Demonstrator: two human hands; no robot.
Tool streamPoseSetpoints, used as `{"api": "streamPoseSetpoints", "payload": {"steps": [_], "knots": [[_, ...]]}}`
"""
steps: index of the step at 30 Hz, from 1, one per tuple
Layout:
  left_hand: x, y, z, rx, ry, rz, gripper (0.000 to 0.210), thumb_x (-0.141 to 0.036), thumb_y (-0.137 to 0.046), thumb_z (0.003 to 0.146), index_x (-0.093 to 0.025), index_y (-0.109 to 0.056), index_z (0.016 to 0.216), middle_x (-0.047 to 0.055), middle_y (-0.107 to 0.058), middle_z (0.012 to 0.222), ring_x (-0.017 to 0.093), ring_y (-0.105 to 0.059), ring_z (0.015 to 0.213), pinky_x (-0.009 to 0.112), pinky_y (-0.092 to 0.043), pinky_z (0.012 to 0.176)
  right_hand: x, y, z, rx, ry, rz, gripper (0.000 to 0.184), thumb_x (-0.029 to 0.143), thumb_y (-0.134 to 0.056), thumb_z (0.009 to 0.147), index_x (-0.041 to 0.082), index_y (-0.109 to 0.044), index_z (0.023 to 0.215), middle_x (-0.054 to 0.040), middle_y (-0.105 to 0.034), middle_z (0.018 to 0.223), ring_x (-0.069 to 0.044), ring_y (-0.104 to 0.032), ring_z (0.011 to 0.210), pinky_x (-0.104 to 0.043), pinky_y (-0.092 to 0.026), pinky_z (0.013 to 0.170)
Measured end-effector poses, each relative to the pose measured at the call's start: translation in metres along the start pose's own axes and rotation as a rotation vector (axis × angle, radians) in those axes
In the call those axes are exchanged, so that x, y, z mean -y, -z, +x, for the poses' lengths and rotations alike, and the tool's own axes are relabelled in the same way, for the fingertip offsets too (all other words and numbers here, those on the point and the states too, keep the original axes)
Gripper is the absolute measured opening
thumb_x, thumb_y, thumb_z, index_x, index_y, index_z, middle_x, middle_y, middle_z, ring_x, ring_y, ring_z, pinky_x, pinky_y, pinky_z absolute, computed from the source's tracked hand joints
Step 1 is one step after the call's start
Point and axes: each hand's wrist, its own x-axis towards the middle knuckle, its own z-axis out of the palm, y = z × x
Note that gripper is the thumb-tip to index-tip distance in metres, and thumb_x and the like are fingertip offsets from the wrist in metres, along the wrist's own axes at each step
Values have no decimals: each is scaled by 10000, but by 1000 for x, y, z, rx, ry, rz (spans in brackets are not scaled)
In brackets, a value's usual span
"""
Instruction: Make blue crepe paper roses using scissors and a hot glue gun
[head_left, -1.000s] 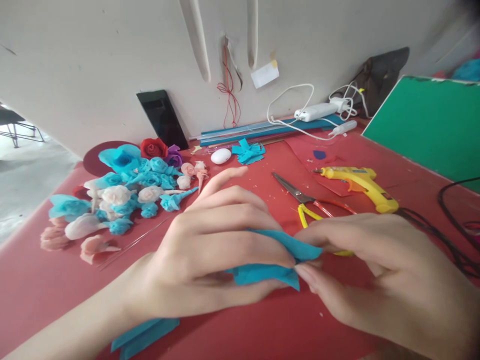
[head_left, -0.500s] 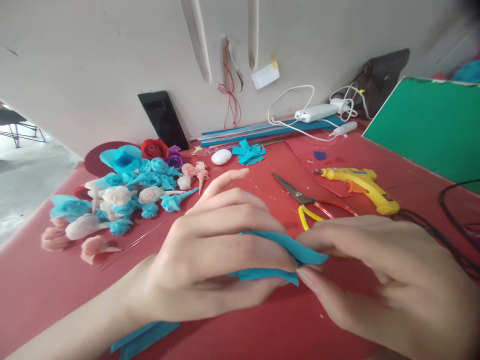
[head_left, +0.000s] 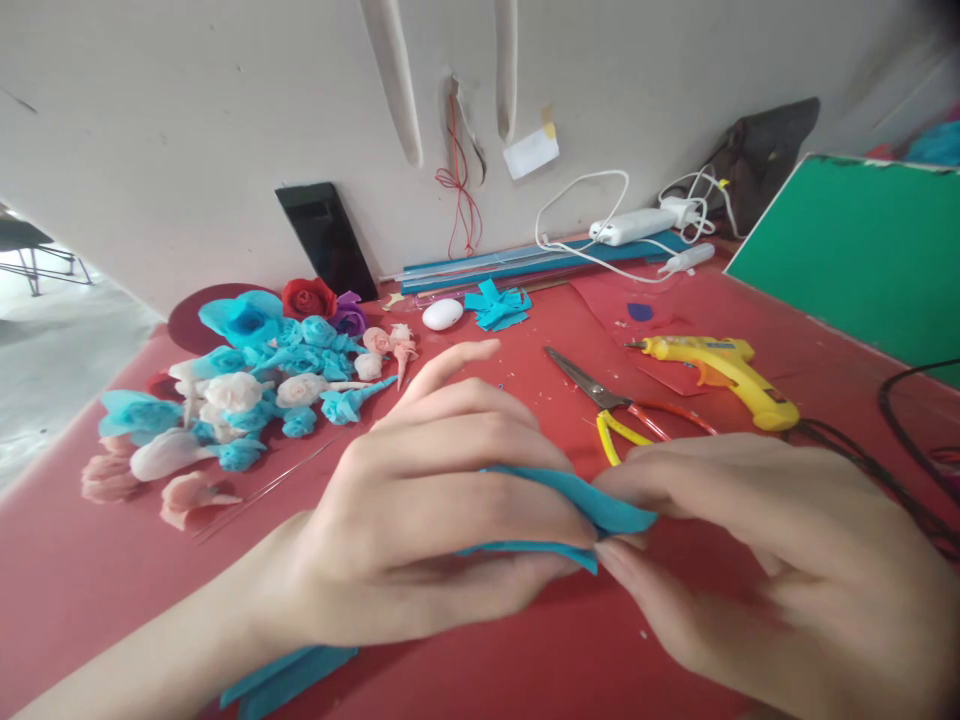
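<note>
A piece of blue crepe paper (head_left: 600,502) is pinched between both my hands above the red tabletop. My left hand (head_left: 442,510) grips it between thumb and bent fingers, with one finger stretched out at the far side. At the paper's right end, the thumb and forefinger of my right hand (head_left: 750,560) close on its edge. Part of the paper is hidden behind the left fingers. Under my left wrist lie more blue paper strips (head_left: 296,680). Just beyond my right hand are scissors (head_left: 600,393) with red and yellow handles.
Paper flowers (head_left: 236,390) in blue, white and pink are heaped at the left. A yellow glue gun (head_left: 720,370) lies at the right, its dark cord trailing. Further back are a white egg-shaped object (head_left: 442,314), blue scraps (head_left: 497,304), a leaning phone (head_left: 328,240) and a green board (head_left: 862,260).
Both hands stay nearly where they were, still pinching the blue paper. The paper between them has shifted very slightly; nothing on the table has moved.
</note>
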Motion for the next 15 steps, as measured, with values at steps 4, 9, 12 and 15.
{"api": "streamPoseSetpoints", "payload": {"steps": [4, 9, 12, 15], "knots": [[0, 0, -1, 1, 25, 5, 39, -161, -668, 812, -190, -676, 787, -6, -737, 787, 114, -651, 742, 369, -523, 936, -2, -1, -3, -22, 44, -100, 181, 172, -478, 816, 197, -489, 637, 32, -654, 671, -71, -585, 554, -140, -412, 468], [-1, -3, 0, 18, 38, 5, 31, -175, -673, 813, -195, -683, 791, -10, -739, 800, 111, -651, 757, 367, -512, 968, -5, -2, -5, -36, 77, -193, 169, 192, -459, 846, 201, -504, 684, 22, -640, 663, -94, -591, 576, -185, -408, 473], [-2, -2, -1, 10, 34, -3, 28, -180, -674, 813, -195, -678, 789, -11, -739, 785, 117, -654, 745, 402, -488, 1004, -7, -2, -8, -42, 81, -226, 95, 210, -460, 865, 220, -522, 794, 31, -646, 709, -95, -602, 609, -180, -411, 474], [-2, 1, 0, 10, 30, -10, 32, -195, -660, 827, -202, -674, 798, -19, -741, 775, 117, -658, 729, 395, -487, 1008, -8, -2, -9, -64, 124, -224, 111, 218, -475, 868, 225, -458, 759, 36, -637, 713, -94, -604, 622, -174, -420, 484]]}}
